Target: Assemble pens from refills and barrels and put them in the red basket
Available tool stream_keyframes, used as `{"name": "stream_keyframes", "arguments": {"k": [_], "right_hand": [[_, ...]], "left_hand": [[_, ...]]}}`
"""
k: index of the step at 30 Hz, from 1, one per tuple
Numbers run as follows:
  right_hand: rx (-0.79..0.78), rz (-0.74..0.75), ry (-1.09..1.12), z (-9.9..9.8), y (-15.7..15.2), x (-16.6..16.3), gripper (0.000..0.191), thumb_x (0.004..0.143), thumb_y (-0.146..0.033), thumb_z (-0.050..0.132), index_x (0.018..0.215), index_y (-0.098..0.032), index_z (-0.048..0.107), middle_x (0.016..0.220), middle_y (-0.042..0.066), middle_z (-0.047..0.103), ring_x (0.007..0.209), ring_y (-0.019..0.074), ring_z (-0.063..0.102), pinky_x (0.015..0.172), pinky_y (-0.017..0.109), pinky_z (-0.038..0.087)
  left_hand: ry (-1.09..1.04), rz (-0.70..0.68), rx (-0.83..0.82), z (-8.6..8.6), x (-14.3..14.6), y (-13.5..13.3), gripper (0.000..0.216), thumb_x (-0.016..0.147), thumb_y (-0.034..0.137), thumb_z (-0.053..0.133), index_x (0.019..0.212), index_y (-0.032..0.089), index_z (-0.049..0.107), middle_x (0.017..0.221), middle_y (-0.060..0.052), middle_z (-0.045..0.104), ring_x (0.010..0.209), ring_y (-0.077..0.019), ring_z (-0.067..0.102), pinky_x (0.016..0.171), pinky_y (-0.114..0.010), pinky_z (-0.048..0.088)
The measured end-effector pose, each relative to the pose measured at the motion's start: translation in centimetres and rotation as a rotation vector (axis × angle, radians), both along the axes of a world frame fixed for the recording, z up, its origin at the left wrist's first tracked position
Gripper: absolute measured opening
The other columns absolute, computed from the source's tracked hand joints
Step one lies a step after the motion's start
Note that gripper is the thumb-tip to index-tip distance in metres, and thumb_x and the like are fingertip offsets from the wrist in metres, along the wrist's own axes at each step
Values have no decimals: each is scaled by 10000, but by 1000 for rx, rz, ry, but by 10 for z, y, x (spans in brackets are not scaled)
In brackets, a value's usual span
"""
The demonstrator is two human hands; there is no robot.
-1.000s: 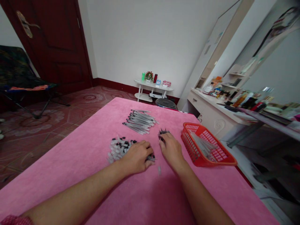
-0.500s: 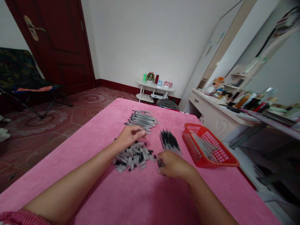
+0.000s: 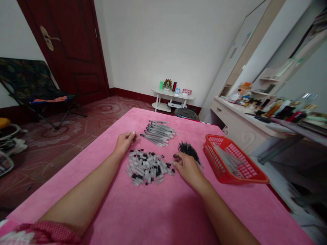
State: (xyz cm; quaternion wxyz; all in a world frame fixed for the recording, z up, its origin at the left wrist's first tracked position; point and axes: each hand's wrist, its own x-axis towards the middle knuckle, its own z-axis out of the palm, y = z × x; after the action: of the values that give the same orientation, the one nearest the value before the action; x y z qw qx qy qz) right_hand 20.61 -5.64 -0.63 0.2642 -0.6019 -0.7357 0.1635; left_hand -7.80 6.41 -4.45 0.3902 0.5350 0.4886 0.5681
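L hand (image 3: 124, 142) loosely curled just left of clear pen barrels (image 3: 158, 133), R hand (image 3: 187, 166) bent at near end of black refills (image 3: 188, 151) by cap pile (image 3: 147, 166), I can't tell if either grips; refills prob light, thin, slippery, so pinch mid-shaft.

Both forearms are in shot and bare all the way down, to the left hand (image 3: 124, 142) on one side and the right hand (image 3: 186, 166) on the other. Down in the near left corner there's the sleeve (image 3: 48, 233), red-pink with a fine, speckled pattern. A paler pink-and-white patch of cloth shows at the very edge of frame.
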Motion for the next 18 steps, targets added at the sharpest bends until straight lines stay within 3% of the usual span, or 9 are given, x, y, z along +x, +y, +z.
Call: {"name": "stream_keyframes", "arguments": {"k": [6, 11, 15, 18], "right_hand": [[32, -7, 17, -12, 4, -2, 162, 720, -103, 555, 856, -138, 635, 834, 66, 644, 728, 150, 586, 669, 231, 412], [61, -2, 10, -17, 6, -2, 148, 727, -97, 544, 840, -139, 630, 837, 61, 614, 727, 150, 570, 669, 237, 409], [58, -12, 15, -16, 4, -3, 130, 769, -133, 529, 851, -144, 629, 831, 54, 609, 719, 145, 566, 670, 237, 409], [44, -15, -13, -11, 2, -5, 133, 792, -169, 529, 867, -146, 636, 858, 58, 612, 761, 153, 574, 695, 237, 410]], "left_hand": [[181, -46, 6, 0, 17, -5, 396, 724, 513, 577, 631, 132, 625, 539, -7, 589, 485, -110, 480, 482, -217, 352], [194, -7, 61, -3, 36, -13, 387, 762, 486, 543, 599, 140, 599, 533, 4, 578, 516, -115, 502, 521, -217, 369], [86, -14, 12, -4, 51, -20, 381, 774, 495, 530, 676, 141, 632, 610, -12, 633, 548, -125, 542, 537, -222, 406], [-163, 68, -52, -2, 60, -20, 365, 755, 495, 552, 734, 138, 628, 631, -9, 630, 535, -120, 541, 513, -222, 416]]}}
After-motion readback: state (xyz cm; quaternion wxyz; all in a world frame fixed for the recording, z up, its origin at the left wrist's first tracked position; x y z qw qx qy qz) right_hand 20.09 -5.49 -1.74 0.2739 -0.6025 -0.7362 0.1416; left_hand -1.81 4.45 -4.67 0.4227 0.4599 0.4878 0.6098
